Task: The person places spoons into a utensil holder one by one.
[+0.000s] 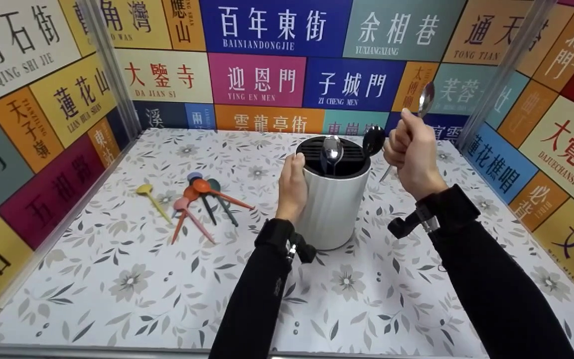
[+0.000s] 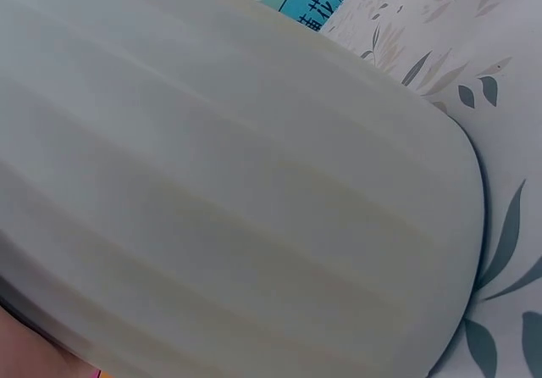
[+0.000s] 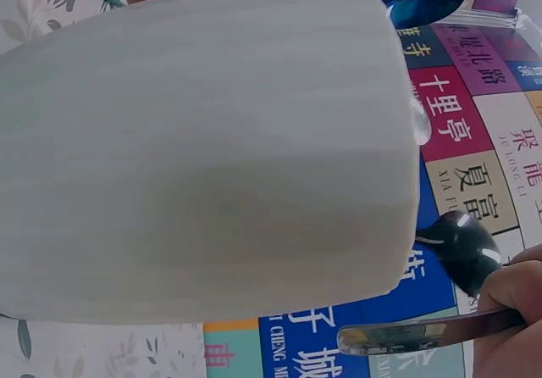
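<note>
Some done, more left, apparently.
The left hand rests, fingers straight, against the upright white holder, where a silver spoon and black spoon stand; beside it, the right hand grips another silver spoon; leftward, coloured spoons lie loose.

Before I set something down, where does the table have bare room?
Bare: the white floral tabletop between the colourful long-handled spoons and its front edge; also between the black sleeves, before the white cylindrical holder. Crowded: the overlapping spoons themselves, and the holder's left side, where the left hand touches it.
</note>
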